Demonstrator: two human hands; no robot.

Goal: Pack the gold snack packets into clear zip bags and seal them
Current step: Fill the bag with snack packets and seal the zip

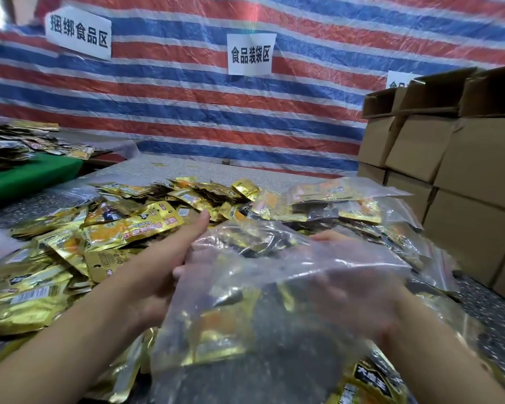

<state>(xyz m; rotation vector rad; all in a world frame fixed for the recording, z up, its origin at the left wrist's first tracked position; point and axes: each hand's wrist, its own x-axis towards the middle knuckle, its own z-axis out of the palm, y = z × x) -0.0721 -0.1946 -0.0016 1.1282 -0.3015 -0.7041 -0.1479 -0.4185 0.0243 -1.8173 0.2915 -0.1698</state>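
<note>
Gold snack packets (pixel 134 225) heaped loose across the speckled table (pixel 169 167), within easy reach on the left and ahead. Clear zip bag (pixel 245 290), already part-filled with packets, lifted over the pile between both hands, probably so the contents can settle to the bottom before sealing. Left hand (pixel 161 275) at the bag's left edge, thumb stretched straight forward along it, the other fingers tucked under the plastic and apparently gripping. Right hand (pixel 359 290) seen only through the film, blurred; fingers seem to wrap the bag's right side, though how tightly cannot be told. Filled zip bags (pixel 347 199) laid flat to the right, next to the stacked cardboard boxes (pixel 438 158), likely staged there for boxing.

Hard to make out: the zip strip of the held bag, lost in glare and motion blur, so open or pressed together cannot be said. Number of packets inside unclear. Right fingertips hidden. Lower edge of the bag and the forearms cut off by the frame. More packets on a green tray (pixel 29 173) at far left, partly cropped. Paper signs (pixel 251 53) pinned on the striped tarpaulin (pixel 318 48) behind.
</note>
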